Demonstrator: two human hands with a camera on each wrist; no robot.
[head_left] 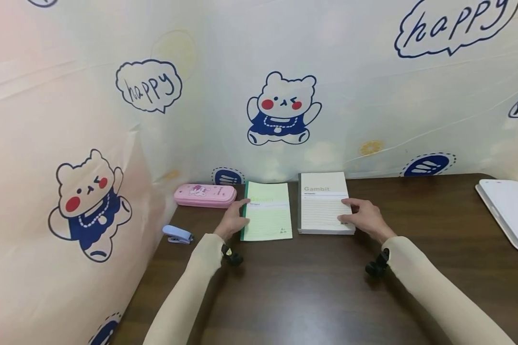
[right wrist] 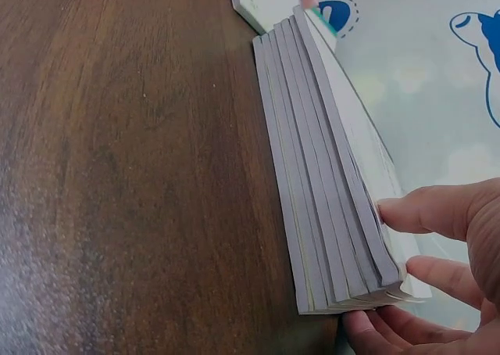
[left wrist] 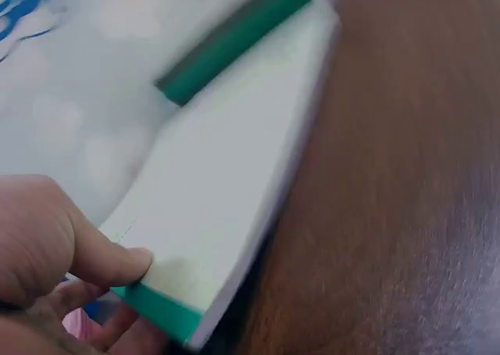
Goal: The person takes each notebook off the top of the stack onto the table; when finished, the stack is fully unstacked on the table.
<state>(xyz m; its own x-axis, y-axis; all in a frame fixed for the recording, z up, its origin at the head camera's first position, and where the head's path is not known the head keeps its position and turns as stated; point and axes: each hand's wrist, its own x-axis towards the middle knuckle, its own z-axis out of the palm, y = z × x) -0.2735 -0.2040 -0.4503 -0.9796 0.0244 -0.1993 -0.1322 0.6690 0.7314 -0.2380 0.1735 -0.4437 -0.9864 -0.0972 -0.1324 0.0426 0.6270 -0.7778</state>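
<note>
In the head view my left hand point(head_left: 232, 219) pinches the left edge of a pale green notebook point(head_left: 269, 218) with a green spine. The left wrist view shows the thumb point(left wrist: 129, 265) on top of that notebook, fingers below its green-bound edge. My right hand point(head_left: 366, 218) grips the right side of a stack of white notebooks point(head_left: 324, 203). Seen from the right wrist, the stack has several grey-white edges point(right wrist: 320, 167) lying one on another. One fingertip is at the top notebook's edge, and other fingers curl round the lower corner.
A pink pencil case point(head_left: 205, 195) lies behind my left hand, and a blue stapler point(head_left: 178, 234) is to its left. At the far right is a flat white board-like object point(head_left: 509, 211). A printed cloth point(head_left: 216, 115) hangs along the table's back and left edges.
</note>
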